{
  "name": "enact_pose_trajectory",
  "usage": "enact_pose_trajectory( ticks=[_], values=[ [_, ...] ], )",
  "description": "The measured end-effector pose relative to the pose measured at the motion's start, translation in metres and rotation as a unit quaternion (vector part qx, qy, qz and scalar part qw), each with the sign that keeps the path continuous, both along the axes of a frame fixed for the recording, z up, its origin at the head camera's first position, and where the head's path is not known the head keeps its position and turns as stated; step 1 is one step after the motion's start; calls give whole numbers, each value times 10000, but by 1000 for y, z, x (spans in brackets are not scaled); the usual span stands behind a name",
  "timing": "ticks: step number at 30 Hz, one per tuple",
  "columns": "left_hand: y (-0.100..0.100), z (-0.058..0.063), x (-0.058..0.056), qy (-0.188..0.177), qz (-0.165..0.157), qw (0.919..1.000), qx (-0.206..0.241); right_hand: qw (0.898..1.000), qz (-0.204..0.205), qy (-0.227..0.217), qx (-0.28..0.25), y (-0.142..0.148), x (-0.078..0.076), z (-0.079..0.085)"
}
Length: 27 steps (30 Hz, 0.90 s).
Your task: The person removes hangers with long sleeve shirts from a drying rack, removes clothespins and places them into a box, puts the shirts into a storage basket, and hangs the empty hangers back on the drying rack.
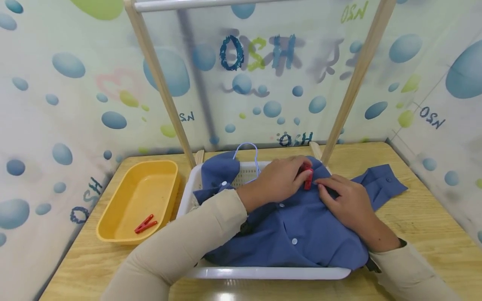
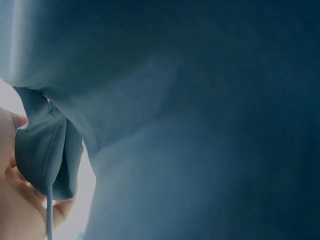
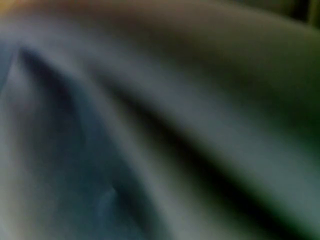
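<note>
A blue button-up shirt (image 1: pixel 301 225) lies bunched in a white basket (image 1: pixel 271 273), one cuff (image 1: pixel 388 184) spread over the table at right. My left hand (image 1: pixel 276 179) pinches a red clothespin (image 1: pixel 308 179) at the upper part of the shirt. Close beside it, my right hand (image 1: pixel 348 205) pinches the shirt cloth between thumb and fingers. The pale blue hook of a hanger (image 1: pixel 246 143) stands up near the collar side. In the left wrist view, shirt cloth (image 2: pixel 200 130) hides most of the scene; the right wrist view is blurred.
A yellow tray (image 1: pixel 128 196) with another red clothespin (image 1: pixel 145 225) stands left of the basket on the wooden table (image 1: pixel 425 234). Behind the basket rises a rack with wooden posts (image 1: pixel 350 92) and a metal bar (image 1: pixel 196 4) on top. Patterned walls (image 1: pixel 278 83) close in around the table.
</note>
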State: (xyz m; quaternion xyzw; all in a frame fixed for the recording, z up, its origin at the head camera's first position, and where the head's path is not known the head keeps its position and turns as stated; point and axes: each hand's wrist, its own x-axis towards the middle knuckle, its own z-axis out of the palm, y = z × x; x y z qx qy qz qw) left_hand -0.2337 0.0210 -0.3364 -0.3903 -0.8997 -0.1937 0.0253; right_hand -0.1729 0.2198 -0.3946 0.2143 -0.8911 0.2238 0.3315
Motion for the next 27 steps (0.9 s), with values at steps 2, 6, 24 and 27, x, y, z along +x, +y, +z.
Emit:
enact_pose_trajectory(
  ticks=[2,6,24,27],
  values=[
    [0,1,0,-181,-9,9997,152,10000,-18,5,22,0,0,0],
    [0,1,0,-530,-28,9980,336,10000,-39,-31,64,0,0,1],
    [-2,-1,-3,-1212,-85,9892,825,10000,-51,-40,62,0,0,1],
    [-1,-1,-3,-1217,-36,9894,787,9999,-68,-47,91,0,0,1]
  ],
)
